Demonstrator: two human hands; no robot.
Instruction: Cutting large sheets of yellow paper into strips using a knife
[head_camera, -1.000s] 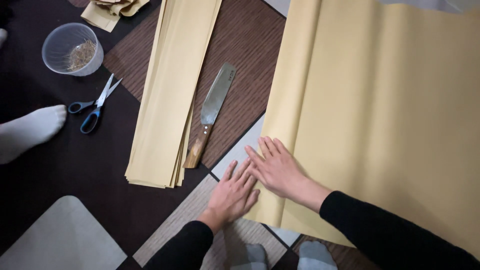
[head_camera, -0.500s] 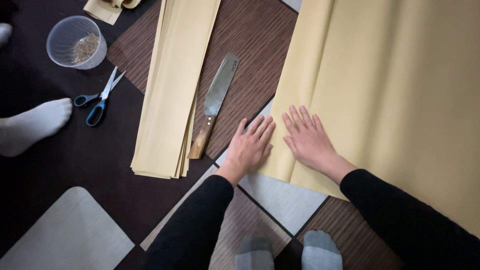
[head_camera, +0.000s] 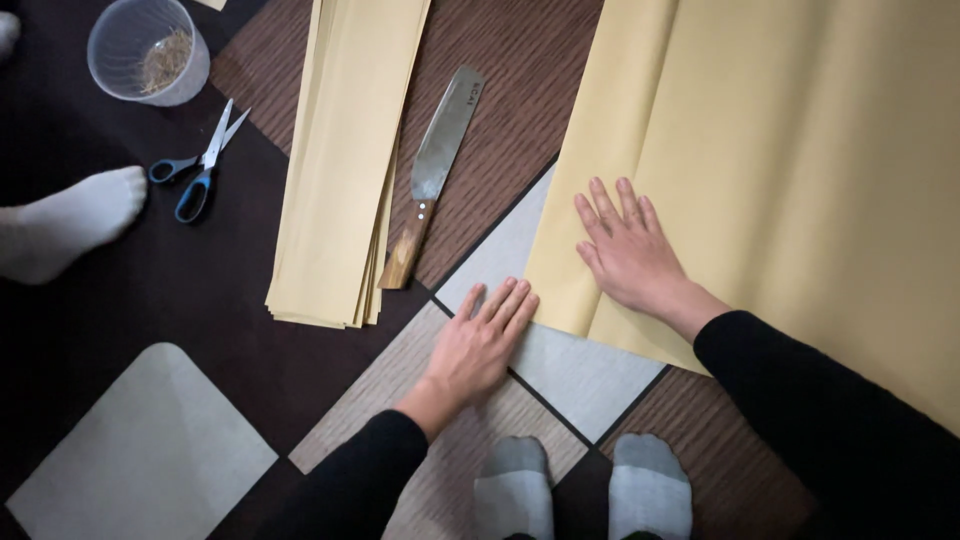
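Observation:
A big sheet of yellow paper (head_camera: 800, 170) lies folded over on the patterned floor. My right hand (head_camera: 625, 245) presses flat on its folded left part, fingers spread. My left hand (head_camera: 480, 340) lies flat on the floor tiles, fingertips at the paper's near corner. Neither hand holds anything. Left of my hands lies a wide-bladed knife (head_camera: 432, 175) with a wooden handle. Beside the knife is a stack of long yellow paper strips (head_camera: 345, 160).
Blue-handled scissors (head_camera: 195, 165) lie open at the left. A clear plastic cup (head_camera: 148, 50) with straw-like bits stands at top left. Another person's socked foot (head_camera: 65, 222) rests at the left edge. My own grey-socked feet (head_camera: 575, 490) are at the bottom.
My right hand has slid up and right along the paper's fold. My left hand has drawn away from it and now lies flat at the paper's corner.

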